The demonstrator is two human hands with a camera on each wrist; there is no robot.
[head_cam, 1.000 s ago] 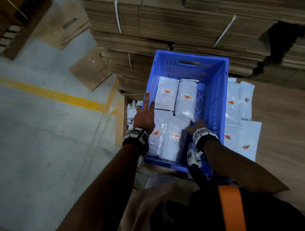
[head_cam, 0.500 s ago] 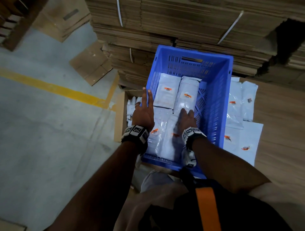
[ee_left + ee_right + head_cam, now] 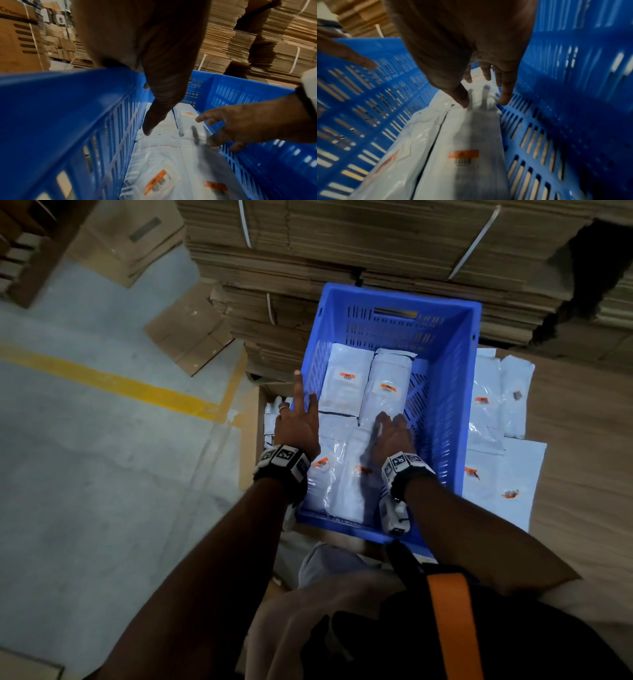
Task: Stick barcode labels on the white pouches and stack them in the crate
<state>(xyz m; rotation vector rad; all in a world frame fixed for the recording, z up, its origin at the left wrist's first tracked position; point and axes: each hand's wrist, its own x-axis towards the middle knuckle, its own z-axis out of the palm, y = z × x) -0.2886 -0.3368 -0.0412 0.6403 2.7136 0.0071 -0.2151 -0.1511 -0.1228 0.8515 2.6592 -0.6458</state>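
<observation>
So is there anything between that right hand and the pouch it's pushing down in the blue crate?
Nothing visible. The right hand lies open, fingers spread, right over the near right pouch in the blue crate; only its shadow falls there. Contact can't be confirmed.

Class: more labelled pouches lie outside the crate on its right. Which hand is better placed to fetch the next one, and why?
Probably the right hand. It lies open inside the blue crate by the right wall, nearest the loose pouches beyond. The left hand rests on the opposite rim.
</observation>
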